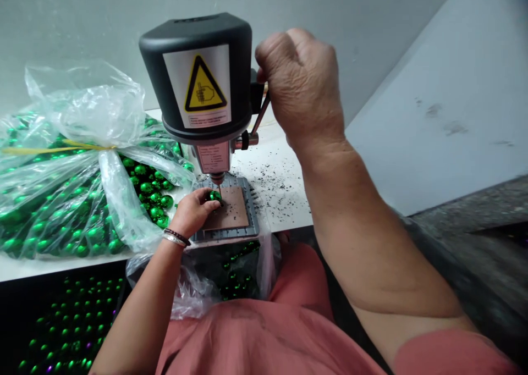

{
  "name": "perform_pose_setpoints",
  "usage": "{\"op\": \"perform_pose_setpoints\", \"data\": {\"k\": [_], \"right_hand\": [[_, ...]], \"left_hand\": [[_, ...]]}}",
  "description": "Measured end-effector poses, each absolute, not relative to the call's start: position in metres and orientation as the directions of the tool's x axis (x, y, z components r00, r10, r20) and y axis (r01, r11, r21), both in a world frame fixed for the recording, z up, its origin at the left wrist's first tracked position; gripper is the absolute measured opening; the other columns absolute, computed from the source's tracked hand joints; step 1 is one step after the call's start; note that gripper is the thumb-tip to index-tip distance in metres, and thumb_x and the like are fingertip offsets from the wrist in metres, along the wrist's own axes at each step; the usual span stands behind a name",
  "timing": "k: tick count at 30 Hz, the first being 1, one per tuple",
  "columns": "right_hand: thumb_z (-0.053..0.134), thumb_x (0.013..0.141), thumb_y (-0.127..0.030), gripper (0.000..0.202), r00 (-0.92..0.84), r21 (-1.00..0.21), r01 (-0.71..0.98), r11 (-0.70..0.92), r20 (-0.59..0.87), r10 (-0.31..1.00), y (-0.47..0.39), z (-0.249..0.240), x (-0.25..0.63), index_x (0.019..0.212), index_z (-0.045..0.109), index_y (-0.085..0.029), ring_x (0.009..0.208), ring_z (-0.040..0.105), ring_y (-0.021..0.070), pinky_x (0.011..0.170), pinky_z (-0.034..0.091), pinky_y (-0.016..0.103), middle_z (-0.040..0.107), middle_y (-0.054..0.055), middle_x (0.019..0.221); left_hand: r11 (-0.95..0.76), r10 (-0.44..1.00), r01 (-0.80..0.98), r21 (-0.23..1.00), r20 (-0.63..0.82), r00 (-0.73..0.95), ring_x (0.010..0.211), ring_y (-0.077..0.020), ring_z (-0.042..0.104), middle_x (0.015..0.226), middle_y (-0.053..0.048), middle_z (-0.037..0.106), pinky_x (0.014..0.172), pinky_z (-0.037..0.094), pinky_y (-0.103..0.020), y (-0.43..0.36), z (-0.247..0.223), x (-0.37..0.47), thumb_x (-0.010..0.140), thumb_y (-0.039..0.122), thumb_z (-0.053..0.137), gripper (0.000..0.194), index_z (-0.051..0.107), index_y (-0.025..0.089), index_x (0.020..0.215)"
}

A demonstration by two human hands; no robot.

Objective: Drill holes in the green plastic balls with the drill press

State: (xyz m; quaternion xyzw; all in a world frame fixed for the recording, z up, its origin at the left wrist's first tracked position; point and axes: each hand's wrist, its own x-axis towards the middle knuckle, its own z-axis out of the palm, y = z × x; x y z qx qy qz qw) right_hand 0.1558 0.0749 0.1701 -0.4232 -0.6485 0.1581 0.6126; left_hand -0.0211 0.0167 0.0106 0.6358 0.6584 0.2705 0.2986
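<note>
Between the thumb and fingers of my left hand (pixel 193 210) is a shiny green ball (pixel 215 196), held on the brown board (pixel 231 210) of a drill press (pixel 198 78). The thin drill bit (pixel 220 189) points down at the ball; whether it has entered the ball I cannot tell. My right hand (pixel 303 83) is closed round the upper end of the press's feed lever (pixel 260 114), to the right of the black motor housing. Its grip hides the lever's end.
A tied clear plastic bag (pixel 94 122) of green balls lies on the white table (pixel 284 171) at left, loose balls (pixel 154 191) beside it. Dark shavings litter the tabletop. Another bag (pixel 198 292) with green balls hangs below the front edge. Lower left, green balls (pixel 74 320) stand in rows.
</note>
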Motion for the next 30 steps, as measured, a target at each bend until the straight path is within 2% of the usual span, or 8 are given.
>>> {"op": "perform_pose_setpoints", "data": {"k": [7,15,19,25,30], "right_hand": [[0.041,0.078,-0.031,0.023,0.098,-0.729,0.319,0.605,0.661,0.744,0.075,0.169,0.156,0.060,0.040,-0.017,0.057,0.034,0.0064,0.054,0.030,0.021,0.033,-0.003,0.058],[0.041,0.078,-0.032,0.023,0.096,-0.723,0.320,0.612,0.667,0.739,0.074,0.168,0.157,0.060,0.038,-0.018,0.058,0.034,0.0065,0.054,0.031,0.021,0.031,-0.004,0.059],[0.041,0.078,-0.031,0.023,0.100,-0.724,0.319,0.612,0.668,0.737,0.073,0.168,0.157,0.060,0.039,-0.017,0.058,0.034,0.0064,0.054,0.030,0.021,0.030,-0.004,0.059],[0.041,0.079,-0.031,0.023,0.105,-0.709,0.338,0.619,0.682,0.724,0.074,0.168,0.156,0.060,0.039,-0.017,0.058,0.031,0.0058,0.056,0.029,0.021,0.030,-0.004,0.058],[0.039,0.081,-0.030,0.022,0.080,-0.643,0.362,0.675,0.743,0.665,0.057,0.160,0.159,0.063,0.038,-0.017,0.056,0.029,0.0053,0.056,0.029,0.021,0.027,-0.005,0.057]], "left_hand": [[0.032,0.998,0.725,0.688,-0.065,0.017,0.089,-0.0184,0.061,0.096,0.001,0.069,0.081,0.045,-0.029,0.016,0.014,-0.019,0.071,0.029,0.057,0.033,0.063,0.023,0.104],[-0.005,1.000,0.858,0.514,0.006,0.002,0.082,-0.0201,0.061,0.093,-0.003,0.069,0.074,0.046,-0.029,0.015,0.017,-0.008,0.067,0.034,0.062,0.039,0.065,0.023,0.105],[-0.014,0.999,0.849,0.528,0.036,-0.006,0.076,-0.0172,0.060,0.091,-0.002,0.068,0.071,0.045,-0.026,0.016,0.012,-0.009,0.066,0.035,0.063,0.041,0.065,0.023,0.105],[-0.030,0.998,0.799,0.601,-0.033,0.062,0.061,-0.0132,0.057,0.069,0.004,0.066,0.055,0.041,-0.022,0.022,0.010,-0.012,0.064,0.034,0.064,0.036,0.068,0.024,0.097],[-0.014,0.997,0.757,0.654,-0.052,0.064,0.066,-0.0133,0.058,0.076,0.005,0.069,0.057,0.042,-0.021,0.021,0.005,-0.012,0.065,0.033,0.063,0.034,0.067,0.025,0.098]]}}
